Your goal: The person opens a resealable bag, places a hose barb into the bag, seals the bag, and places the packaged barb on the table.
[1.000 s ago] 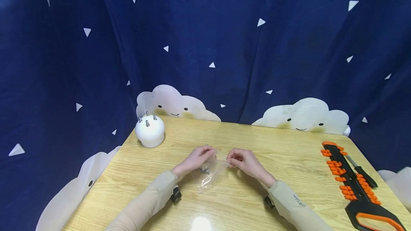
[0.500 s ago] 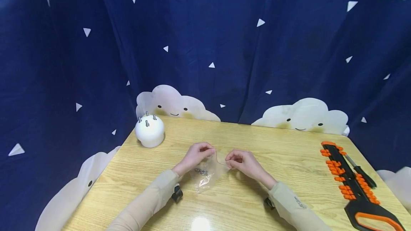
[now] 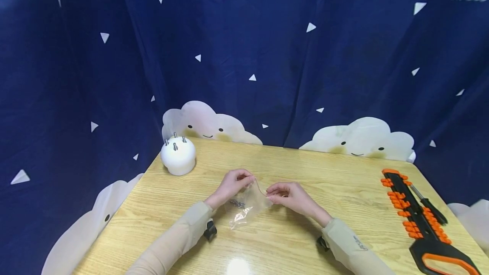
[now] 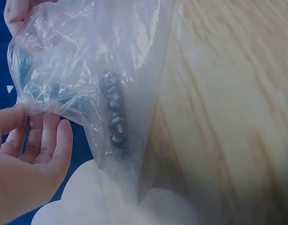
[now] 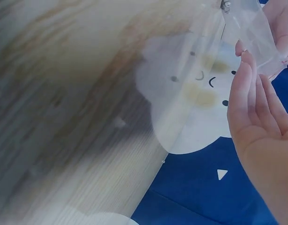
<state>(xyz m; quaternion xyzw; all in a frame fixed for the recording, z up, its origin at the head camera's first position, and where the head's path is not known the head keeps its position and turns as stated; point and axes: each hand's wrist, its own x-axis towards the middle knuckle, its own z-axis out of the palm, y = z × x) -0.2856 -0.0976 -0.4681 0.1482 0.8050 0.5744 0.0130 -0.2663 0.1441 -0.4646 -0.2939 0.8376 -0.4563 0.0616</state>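
Observation:
Over the middle of the table, a clear plastic bag (image 3: 250, 209) hangs between the two hands, its mouth spread upward. The left hand (image 3: 230, 188) pinches the bag's rim between thumb and index finger, as the left wrist view shows closely. At the opposite side of the mouth, the right hand (image 3: 297, 199) holds the rim at its fingertips, the other fingers nearly straight; its thumb is mostly cut off in the right wrist view. Several small shiny metal fasteners (image 4: 116, 112) lie bunched inside the bag, under the left hand.
At the back left stands a white rounded base (image 3: 178, 160) with several metal studs pointing up. A black and orange rack with a handle (image 3: 416, 211) lies along the right side, a screwdriver (image 3: 434, 210) beside it. A dark blue curtain (image 3: 244, 54) hangs behind the table (image 3: 336, 173).
The right hand has shifted slightly lower and its fingers have straightened. The bag's mouth has spread wider between the hands. The left hand has stayed nearly in place.

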